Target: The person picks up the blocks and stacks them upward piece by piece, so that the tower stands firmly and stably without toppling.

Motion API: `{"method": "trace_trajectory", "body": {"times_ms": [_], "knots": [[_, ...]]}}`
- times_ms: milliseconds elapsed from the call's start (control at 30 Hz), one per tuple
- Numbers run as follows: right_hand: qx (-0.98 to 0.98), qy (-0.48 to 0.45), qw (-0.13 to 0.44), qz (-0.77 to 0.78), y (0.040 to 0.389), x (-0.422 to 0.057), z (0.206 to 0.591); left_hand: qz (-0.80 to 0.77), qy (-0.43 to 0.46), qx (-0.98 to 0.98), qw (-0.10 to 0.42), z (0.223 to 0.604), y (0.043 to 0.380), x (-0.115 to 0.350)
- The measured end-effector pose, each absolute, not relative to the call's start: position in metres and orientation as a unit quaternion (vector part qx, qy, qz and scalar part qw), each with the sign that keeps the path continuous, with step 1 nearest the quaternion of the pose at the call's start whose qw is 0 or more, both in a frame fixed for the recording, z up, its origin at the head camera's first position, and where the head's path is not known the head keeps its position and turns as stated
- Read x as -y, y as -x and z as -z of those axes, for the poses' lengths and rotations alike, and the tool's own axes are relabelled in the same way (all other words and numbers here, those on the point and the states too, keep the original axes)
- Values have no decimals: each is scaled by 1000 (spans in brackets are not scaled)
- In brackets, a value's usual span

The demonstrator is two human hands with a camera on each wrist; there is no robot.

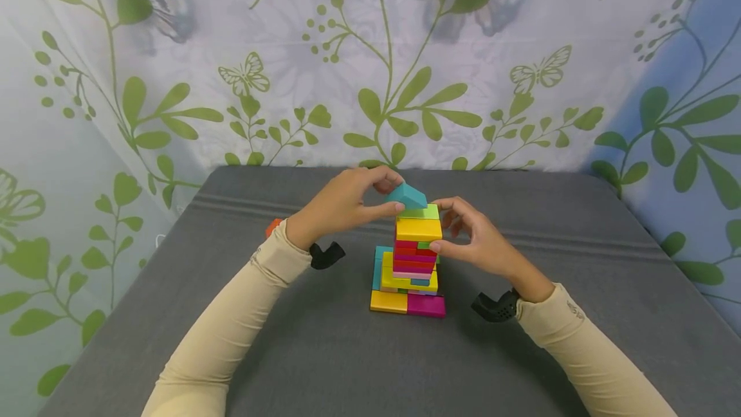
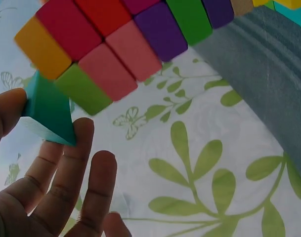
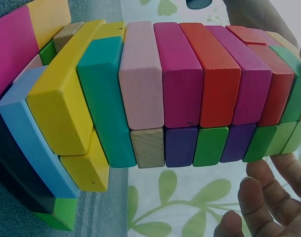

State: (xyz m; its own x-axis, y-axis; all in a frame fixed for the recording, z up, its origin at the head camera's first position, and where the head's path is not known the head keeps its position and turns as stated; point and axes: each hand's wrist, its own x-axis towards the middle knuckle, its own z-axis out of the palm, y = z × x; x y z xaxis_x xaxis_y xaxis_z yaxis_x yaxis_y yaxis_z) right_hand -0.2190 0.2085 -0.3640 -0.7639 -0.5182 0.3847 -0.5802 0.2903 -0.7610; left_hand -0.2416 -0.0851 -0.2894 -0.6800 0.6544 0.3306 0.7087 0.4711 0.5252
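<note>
My left hand pinches a teal triangular block between thumb and fingers, right at the top of a tower of coloured wooden blocks. In the left wrist view the triangular block overlaps the tower's top end, its slanted faces showing. My right hand holds the upper part of the tower from the right, thumb on the near side and fingers round the far side. Yellow, red, magenta, pink and green blocks make up the tower's layers.
The tower rises from a wider base of flat blocks, with a yellow one and a magenta one in front. An orange-red object lies partly hidden behind the left sleeve. Beyond the grey table hangs a leaf-patterned curtain.
</note>
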Motion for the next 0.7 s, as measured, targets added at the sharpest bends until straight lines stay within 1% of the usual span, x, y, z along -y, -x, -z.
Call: {"method": "trace_trajectory", "body": {"times_ms": [200, 700], "knots": [[800, -347, 33, -488, 219, -208, 364, 299, 425, 852, 60, 295, 242, 72], [800, -344, 34, -490, 219, -208, 364, 285, 413, 863, 57, 298, 240, 68]]}}
